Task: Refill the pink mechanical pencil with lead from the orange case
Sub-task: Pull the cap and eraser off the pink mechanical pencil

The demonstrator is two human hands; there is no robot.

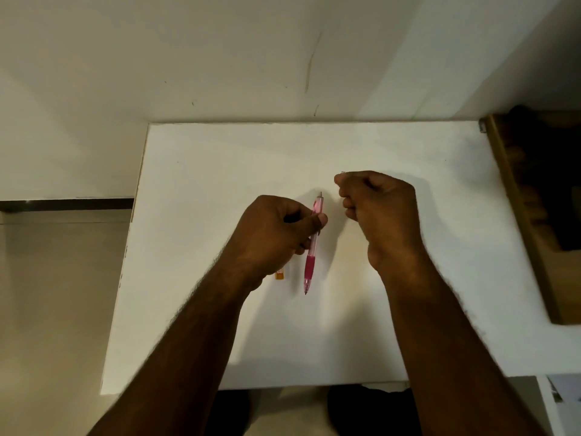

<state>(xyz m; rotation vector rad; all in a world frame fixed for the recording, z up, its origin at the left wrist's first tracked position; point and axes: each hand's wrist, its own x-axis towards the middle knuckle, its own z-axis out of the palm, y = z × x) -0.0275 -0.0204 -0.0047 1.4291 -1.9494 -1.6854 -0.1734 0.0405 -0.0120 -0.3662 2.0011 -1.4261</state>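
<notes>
My left hand (276, 234) grips the pink mechanical pencil (311, 256) around its upper barrel, above the white table (377, 309). The pencil stands nearly upright in the view, dark pink grip and tip pointing toward me, the open top end pointing away. My right hand (377, 209) hovers just right of the pencil's top with fingers curled and thumb and forefinger pinched; something tiny shows at the fingertips, too small to name. Only a small end of the orange case (279, 275) peeks out on the table under my left wrist.
A brown wooden box or shelf (534, 215) with dark contents borders the table's right edge. The table butts against a white wall (251, 58) at the back. Its left edge drops to a tiled floor (56, 294).
</notes>
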